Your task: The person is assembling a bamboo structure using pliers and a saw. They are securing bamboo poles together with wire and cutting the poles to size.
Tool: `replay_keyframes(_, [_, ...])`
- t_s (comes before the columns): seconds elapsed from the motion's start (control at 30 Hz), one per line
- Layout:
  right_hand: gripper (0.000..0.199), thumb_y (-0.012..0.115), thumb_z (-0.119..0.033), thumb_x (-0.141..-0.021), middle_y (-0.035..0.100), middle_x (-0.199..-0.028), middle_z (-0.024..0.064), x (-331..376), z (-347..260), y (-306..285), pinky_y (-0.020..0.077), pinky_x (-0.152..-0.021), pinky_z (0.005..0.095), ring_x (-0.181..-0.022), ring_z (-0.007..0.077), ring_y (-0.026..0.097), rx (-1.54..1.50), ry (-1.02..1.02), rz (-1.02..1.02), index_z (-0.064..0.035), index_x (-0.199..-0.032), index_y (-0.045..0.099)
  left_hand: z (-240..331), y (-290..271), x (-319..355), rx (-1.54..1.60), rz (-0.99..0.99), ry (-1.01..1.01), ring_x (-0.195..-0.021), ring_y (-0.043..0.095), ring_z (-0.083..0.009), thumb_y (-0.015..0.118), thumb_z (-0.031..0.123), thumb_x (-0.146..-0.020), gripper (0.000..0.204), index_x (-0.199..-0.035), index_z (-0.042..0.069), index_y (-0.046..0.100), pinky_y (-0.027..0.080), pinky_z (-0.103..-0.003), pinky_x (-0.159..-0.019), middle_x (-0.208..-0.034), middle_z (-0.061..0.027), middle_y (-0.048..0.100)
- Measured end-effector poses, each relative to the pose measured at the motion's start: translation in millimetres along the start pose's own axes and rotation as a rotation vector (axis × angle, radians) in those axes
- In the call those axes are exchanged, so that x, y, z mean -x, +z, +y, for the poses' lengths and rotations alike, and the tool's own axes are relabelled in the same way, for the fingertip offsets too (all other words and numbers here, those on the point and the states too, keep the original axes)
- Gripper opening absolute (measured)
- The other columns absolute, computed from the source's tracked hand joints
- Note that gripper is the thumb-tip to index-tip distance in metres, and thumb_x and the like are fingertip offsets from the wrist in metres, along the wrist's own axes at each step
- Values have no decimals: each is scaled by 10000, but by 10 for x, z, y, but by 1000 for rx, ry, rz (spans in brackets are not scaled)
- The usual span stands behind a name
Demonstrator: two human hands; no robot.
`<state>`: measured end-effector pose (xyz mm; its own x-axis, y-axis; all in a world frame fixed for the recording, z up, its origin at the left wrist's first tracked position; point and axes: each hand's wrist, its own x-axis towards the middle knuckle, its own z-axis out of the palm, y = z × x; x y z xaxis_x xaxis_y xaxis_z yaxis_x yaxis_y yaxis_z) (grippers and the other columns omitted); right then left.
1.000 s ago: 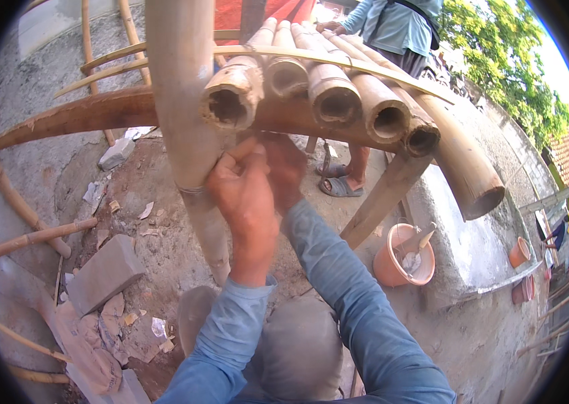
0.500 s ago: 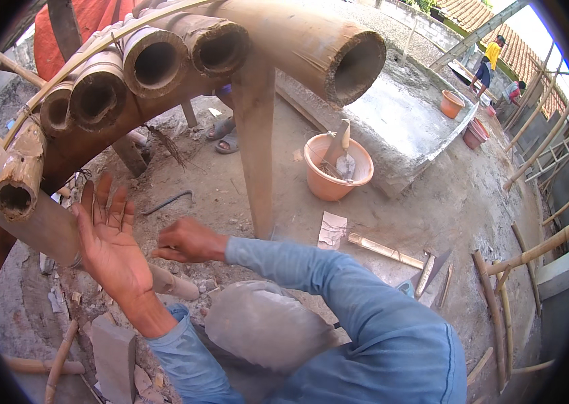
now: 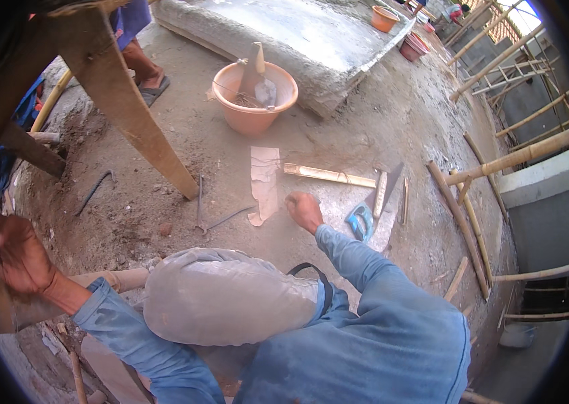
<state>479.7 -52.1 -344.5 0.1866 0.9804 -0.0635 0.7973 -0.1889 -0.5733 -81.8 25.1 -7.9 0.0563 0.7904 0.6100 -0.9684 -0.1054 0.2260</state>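
Swung away from the bundled bamboo ends seen a moment ago, right hand (image 3: pixel 304 210) now down at the ground by the pale flat scrap (image 3: pixel 265 183), fingers curled, grip unclear; left hand (image 3: pixel 10 252) loosely bent over the near-left bamboo pole (image 3: pixel 106 279).

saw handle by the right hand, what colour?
Blue. The saw handle lies on the ground just beside the right hand; the head view shows it clearly.

Orange bucket (image 3: pixel 252 101) holding a trowel (image 3: pixel 257 71), concrete slab (image 3: pixel 311 34), blue-handled saw (image 3: pixel 365 214), bent rebar (image 3: pixel 92 192)
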Motion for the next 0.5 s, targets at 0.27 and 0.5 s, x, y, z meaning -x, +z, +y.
replay_keyframes(0.27, [118,667,-173,-963,687,-932,172,225,98,-44,574,-748,506,-849,402,704,67,-301,42,-66,-991,708,45,-7,-52,361,-40,22,-600,612,-132,525,119,-1009,179,-1113,-11,589,480,-249,-500,-933,-86,618])
replay_keyframes(0.5, [208,603,-179,-989,623,-1237,140,-14,-884,1032,499,-1047,494,-1223,333,612,74,-851,-107,-51,-1126,693,330,-41,25,-88,119,75,-635,469,-124,435,59,-1059,121,-979,50,526,435,-272,-565,-813,-20,458])
